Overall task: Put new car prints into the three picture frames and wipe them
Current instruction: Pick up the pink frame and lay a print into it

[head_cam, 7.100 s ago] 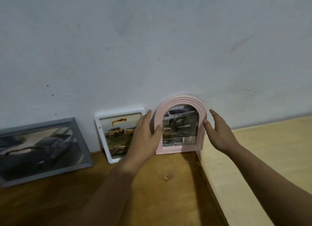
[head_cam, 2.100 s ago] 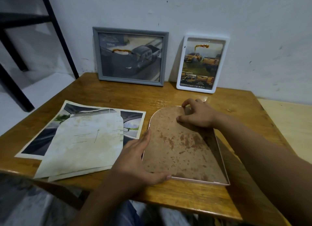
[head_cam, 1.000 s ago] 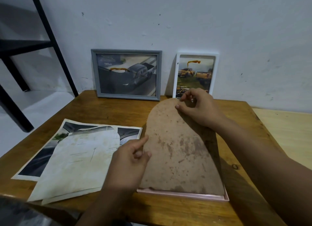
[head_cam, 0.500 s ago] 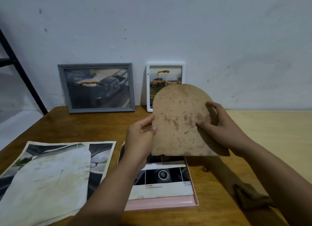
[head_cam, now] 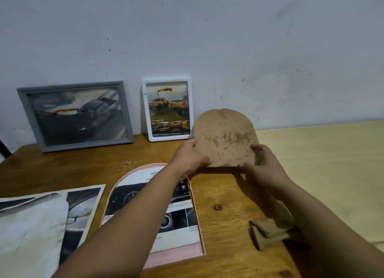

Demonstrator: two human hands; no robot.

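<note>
Above the wooden table [head_cam: 218, 194], arched backing board [head_cam: 224, 136] gripped between both hands, left hand [head_cam: 188, 155], right hand [head_cam: 262, 165]

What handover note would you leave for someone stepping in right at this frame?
Left hand and right hand both grip the arched backing board, lifted off the table.
Pink arched frame lies face down, open, old print still inside.
Grey frame and white frame lean on the wall, unopened.
New prints lie at left; brown cloth at right.
Done: backing removed. Left: swap all three prints, wipe.
</note>
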